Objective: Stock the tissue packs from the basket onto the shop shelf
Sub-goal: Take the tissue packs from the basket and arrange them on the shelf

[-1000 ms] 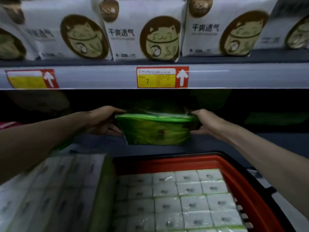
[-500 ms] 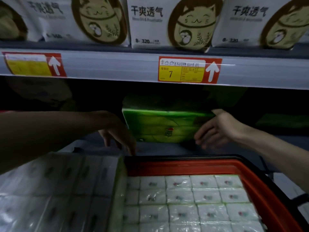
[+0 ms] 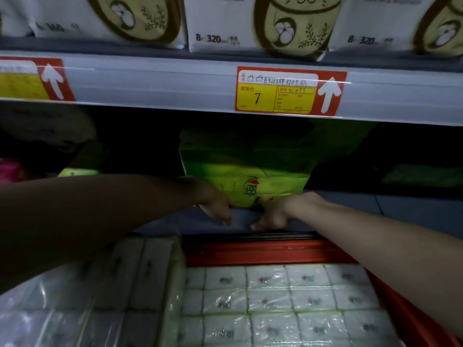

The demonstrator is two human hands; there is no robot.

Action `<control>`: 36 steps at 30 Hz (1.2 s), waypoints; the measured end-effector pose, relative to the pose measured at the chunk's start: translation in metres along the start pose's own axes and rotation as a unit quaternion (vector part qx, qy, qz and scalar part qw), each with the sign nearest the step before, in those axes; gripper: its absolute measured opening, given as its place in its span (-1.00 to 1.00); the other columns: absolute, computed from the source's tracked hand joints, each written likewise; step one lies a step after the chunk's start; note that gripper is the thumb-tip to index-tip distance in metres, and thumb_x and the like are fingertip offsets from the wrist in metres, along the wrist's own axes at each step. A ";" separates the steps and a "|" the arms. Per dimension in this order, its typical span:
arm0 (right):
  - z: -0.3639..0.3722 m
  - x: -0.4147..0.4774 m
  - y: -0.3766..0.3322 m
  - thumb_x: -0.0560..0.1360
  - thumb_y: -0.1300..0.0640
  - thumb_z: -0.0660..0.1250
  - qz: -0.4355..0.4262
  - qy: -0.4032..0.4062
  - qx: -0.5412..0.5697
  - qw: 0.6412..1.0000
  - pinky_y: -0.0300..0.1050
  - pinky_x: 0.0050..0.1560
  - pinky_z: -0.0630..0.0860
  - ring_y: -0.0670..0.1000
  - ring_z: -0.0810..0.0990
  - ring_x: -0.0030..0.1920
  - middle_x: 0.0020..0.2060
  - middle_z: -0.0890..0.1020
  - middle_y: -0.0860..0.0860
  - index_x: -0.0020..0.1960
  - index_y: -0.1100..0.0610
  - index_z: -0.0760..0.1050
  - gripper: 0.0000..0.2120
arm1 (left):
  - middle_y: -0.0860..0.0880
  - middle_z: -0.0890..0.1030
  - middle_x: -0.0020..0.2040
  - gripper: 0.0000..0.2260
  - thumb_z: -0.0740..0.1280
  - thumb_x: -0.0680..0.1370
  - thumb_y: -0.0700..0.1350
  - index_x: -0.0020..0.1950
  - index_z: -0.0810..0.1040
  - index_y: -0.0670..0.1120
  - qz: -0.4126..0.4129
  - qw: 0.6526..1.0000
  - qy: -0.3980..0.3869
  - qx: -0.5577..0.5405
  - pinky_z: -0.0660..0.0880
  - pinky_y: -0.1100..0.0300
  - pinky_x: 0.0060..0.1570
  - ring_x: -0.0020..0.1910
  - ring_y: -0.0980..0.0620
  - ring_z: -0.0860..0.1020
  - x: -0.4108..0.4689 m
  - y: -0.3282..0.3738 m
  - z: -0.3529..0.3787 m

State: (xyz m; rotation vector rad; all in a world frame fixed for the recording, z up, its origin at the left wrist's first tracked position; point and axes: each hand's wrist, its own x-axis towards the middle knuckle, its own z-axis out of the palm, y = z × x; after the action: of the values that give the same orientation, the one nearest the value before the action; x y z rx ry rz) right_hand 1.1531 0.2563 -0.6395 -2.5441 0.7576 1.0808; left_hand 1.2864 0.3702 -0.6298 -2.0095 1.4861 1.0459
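Green tissue pack stands on the lower shelf, close to the front lip. Its top is lost in shadow under the upper shelf rail. Bare shelf board to its right, dark gap to its left.

Left hand and right hand meet at the pack's bottom front edge, just beside each other. Left fingers droop downward, close together, nothing in them. Right fingers curl under; cannot tell whether they catch the pack's edge.

Red basket, black rim just below the shelf lip, holds a flat layer of wrapped white tissue packs. A larger bundle lies along its left side, blurred and cut off at the frame bottom.

Price tag on the rail reads 7. White cat-print packs above, tops cropped. Far left, a pink blur, unidentifiable. Back of the shelf in darkness.
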 end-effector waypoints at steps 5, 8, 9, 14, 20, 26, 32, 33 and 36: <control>-0.005 0.004 0.002 0.63 -0.28 0.31 0.039 -0.015 -0.014 0.999 0.07 0.50 0.29 0.23 0.28 0.61 0.65 0.24 0.14 0.71 0.03 0.03 -0.17 | -0.12 0.31 0.60 -0.40 0.32 0.65 -0.04 0.65 0.20 -0.06 -0.023 1.000 -0.001 -0.012 0.36 0.08 0.42 0.53 -0.13 0.34 0.010 -0.007 -0.016; -0.011 0.019 0.004 0.58 -0.36 0.32 0.048 -0.031 0.000 0.998 0.13 0.52 0.32 0.23 0.33 0.59 0.64 0.27 0.12 0.71 -0.01 0.03 -0.11 | -0.12 0.33 0.59 -0.42 0.33 0.65 -0.02 0.64 0.23 -0.05 -0.042 0.999 0.004 0.017 0.37 0.01 0.44 0.52 -0.15 0.35 0.017 -0.007 -0.024; -0.014 0.023 0.006 0.59 -0.36 0.31 0.049 -0.022 0.004 0.999 0.11 0.50 0.33 0.22 0.34 0.58 0.63 0.29 0.12 0.71 0.00 0.06 -0.13 | -0.13 0.33 0.58 -0.43 0.32 0.65 -0.03 0.64 0.24 -0.06 -0.050 0.999 0.011 0.013 0.39 0.01 0.42 0.50 -0.16 0.37 0.021 -0.006 -0.028; -0.015 0.035 0.019 0.61 -0.38 0.22 0.057 0.048 -0.024 0.997 0.14 0.60 0.16 0.20 0.12 0.68 0.70 0.11 0.07 0.73 -0.12 -0.06 -0.16 | -0.14 0.26 0.62 -0.36 0.31 0.64 -0.03 0.67 0.15 -0.07 -0.058 0.997 0.042 0.006 0.37 -0.01 0.45 0.54 -0.19 0.33 0.038 -0.006 -0.038; -0.015 0.025 0.019 0.60 -0.30 0.29 0.050 0.042 -0.011 0.998 0.15 0.63 0.18 0.21 0.16 0.67 0.69 0.15 0.10 0.73 -0.01 -0.01 -0.14 | -0.15 0.29 0.62 -0.42 0.30 0.68 -0.03 0.65 0.21 -0.13 -0.081 0.996 0.001 0.025 0.36 0.08 0.38 0.56 -0.16 0.32 0.014 0.006 -0.040; -0.031 -0.052 0.001 0.68 -0.26 0.20 0.006 0.062 0.020 0.998 0.03 0.49 0.42 0.19 0.42 0.54 0.56 0.43 0.11 0.60 0.08 0.39 -0.38 | -0.11 0.31 0.61 -0.40 0.29 0.65 0.15 0.63 0.28 -0.07 -0.039 0.999 -0.017 0.010 0.33 -0.09 0.51 0.53 -0.16 0.34 -0.076 0.037 -0.051; -0.021 -0.173 -0.028 0.65 -0.22 0.31 -0.058 0.171 0.086 0.980 -0.10 0.31 0.54 0.16 0.55 0.39 0.45 0.51 0.15 0.54 0.03 0.46 -0.45 | 0.00 0.27 0.63 -0.41 0.20 0.69 0.18 0.67 0.18 0.00 0.021 0.996 0.054 -0.062 0.19 0.12 0.55 0.59 0.00 0.25 -0.214 0.069 -0.047; -0.016 -0.192 -0.033 0.64 -0.20 0.32 -0.072 0.188 0.088 0.976 -0.13 0.20 0.55 0.14 0.59 0.34 0.40 0.55 0.14 0.52 0.01 0.47 -0.48 | 0.02 0.30 0.62 -0.41 0.21 0.68 0.21 0.66 0.21 0.03 0.029 0.994 0.077 -0.076 0.21 0.12 0.55 0.58 0.01 0.27 -0.235 0.072 -0.042; 0.001 -0.248 -0.047 0.61 -0.19 0.33 -0.114 0.233 0.120 0.958 -0.04 0.07 0.63 0.12 0.66 0.16 0.21 0.64 0.09 0.36 -0.05 0.54 -0.61 | 0.06 0.43 0.54 -0.43 0.23 0.64 0.29 0.61 0.33 0.11 0.036 0.973 0.196 -0.120 0.32 0.10 0.49 0.48 0.02 0.41 -0.288 0.082 -0.013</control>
State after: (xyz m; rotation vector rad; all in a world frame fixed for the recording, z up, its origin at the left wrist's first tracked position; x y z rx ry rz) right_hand 1.0340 0.3845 -0.4575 -2.6097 0.6296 0.2933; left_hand 1.1730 0.5106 -0.3907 -2.4608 1.7060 0.9297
